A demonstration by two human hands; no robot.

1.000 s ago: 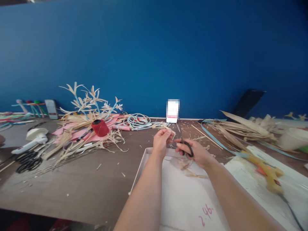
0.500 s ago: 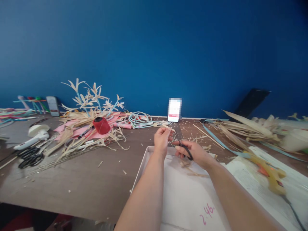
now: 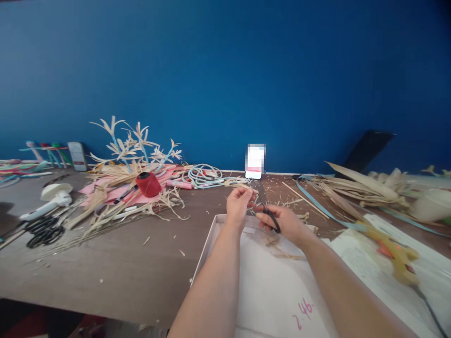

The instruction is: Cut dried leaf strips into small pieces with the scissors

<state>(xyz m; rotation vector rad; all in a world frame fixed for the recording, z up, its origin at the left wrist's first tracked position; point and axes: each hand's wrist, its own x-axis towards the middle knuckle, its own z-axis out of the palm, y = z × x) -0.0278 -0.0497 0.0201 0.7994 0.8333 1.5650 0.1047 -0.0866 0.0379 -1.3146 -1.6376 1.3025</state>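
Note:
Over the far end of a shallow white box lid (image 3: 268,286), my left hand (image 3: 238,205) pinches a small pale strip of dried husk (image 3: 252,189). My right hand (image 3: 282,219) is wrapped round the dark handles of a pair of scissors (image 3: 272,221), whose blades point up and away beside the left fingertips. Whether the blades touch the strip I cannot tell. Below the right hand, tan scraps (image 3: 287,256) lie in the lid, which bears pink handwriting.
On the left are husk flowers (image 3: 130,145), a red thread spool (image 3: 148,184) and black scissors (image 3: 45,230). A phone (image 3: 255,162) leans on the blue wall. At right lie dried husks (image 3: 373,188) and a yellow glue gun (image 3: 394,253) on papers.
My right hand and the scissors have shifted very slightly, while the left hand stays almost in place with the strip. The things on the table look the same.

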